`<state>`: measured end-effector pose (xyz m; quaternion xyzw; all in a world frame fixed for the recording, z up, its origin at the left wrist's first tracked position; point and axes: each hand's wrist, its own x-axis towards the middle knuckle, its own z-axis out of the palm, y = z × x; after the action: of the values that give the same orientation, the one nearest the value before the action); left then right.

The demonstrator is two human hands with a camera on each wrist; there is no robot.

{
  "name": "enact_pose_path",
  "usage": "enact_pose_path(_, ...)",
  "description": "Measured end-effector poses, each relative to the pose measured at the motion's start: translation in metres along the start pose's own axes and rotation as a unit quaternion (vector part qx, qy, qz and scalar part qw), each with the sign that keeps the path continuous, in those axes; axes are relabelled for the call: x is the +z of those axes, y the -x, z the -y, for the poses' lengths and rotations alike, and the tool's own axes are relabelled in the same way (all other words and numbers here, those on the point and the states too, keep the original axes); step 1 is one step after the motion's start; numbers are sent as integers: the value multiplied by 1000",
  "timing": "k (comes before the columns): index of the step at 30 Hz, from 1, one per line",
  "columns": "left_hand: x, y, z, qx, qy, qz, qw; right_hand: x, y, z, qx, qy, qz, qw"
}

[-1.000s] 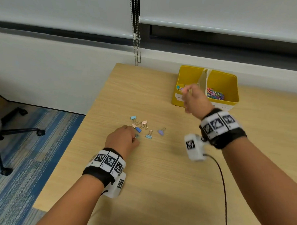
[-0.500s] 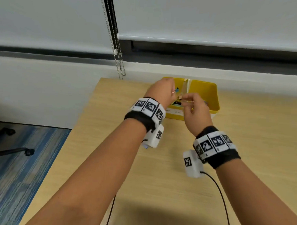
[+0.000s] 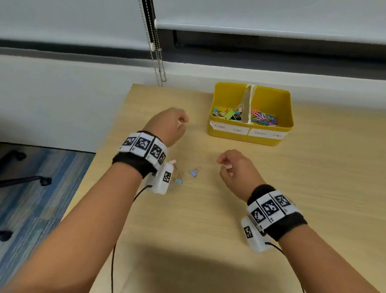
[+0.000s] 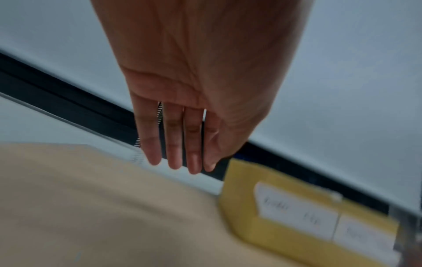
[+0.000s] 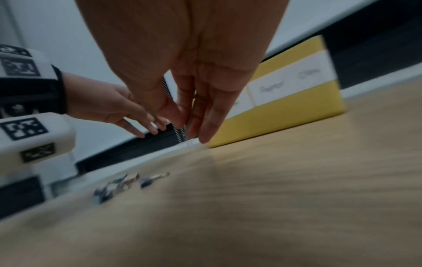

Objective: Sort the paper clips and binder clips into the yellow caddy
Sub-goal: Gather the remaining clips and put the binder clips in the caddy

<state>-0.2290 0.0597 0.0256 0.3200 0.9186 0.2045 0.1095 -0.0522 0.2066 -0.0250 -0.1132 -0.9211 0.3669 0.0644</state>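
The yellow caddy [image 3: 283, 130] stands at the table's far side, with binder clips [image 3: 227, 115] in its left compartment and coloured paper clips [image 3: 264, 119] in its right. A few loose binder clips [image 3: 194, 172] lie on the table between my wrists, partly hidden by the left wrist camera. My left hand [image 3: 173, 123] hovers left of the caddy. Its fingers [image 4: 173, 153] are straight and hold nothing. My right hand [image 3: 231, 168] hangs above the table in front of the caddy. Its fingers [image 5: 205, 126] are relaxed and empty, beyond the loose clips [image 5: 146, 180].
Bead chains [image 3: 158, 56] from the window blind hang behind the table's far left corner. An office chair base [image 3: 20, 178] stands on the blue carpet to the left. The table's left edge [image 3: 98, 155] runs close to my left forearm.
Half a second ago both hands were together at the caddy's binder clip side. Both have since pulled back over the table, empty. One second ago the left hand was on the loose clips.
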Motion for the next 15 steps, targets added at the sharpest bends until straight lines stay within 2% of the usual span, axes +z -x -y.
enact_pose_path(2, 13, 27, 31, -43, -42, 86, 994, 18, -4, 11, -39, 72, 84, 993)
enact_pose_path(5, 29, 59, 52, -19, -41, 171, 984, 43, -12, 25, -81, 179, 185, 963)
enact_pose_path(8, 38, 80, 59, -6, -45, 181, 982, 52, -16, 29, -117, 288, 200, 929)
enact_pose_path(10, 41, 87, 61, -11, -48, 158, 986, 53, -16, 30, -132, 289, 177, 932)
enact_pose_path(12, 42, 92, 63, -13, -48, 121, 991, 50, -16, 27, -90, 199, 147, 965)
enact_pose_path(13, 42, 92, 63, -14, -48, 103, 993, 48, -16, 24, -32, 109, 125, 986)
enact_pose_path(14, 43, 93, 64, -16, -45, 87, 995, 47, -17, 20, 31, -7, 105, 994)
enact_pose_path(15, 44, 93, 64, -17, -42, 75, 996, 44, -16, 19, 91, -145, 79, 982)
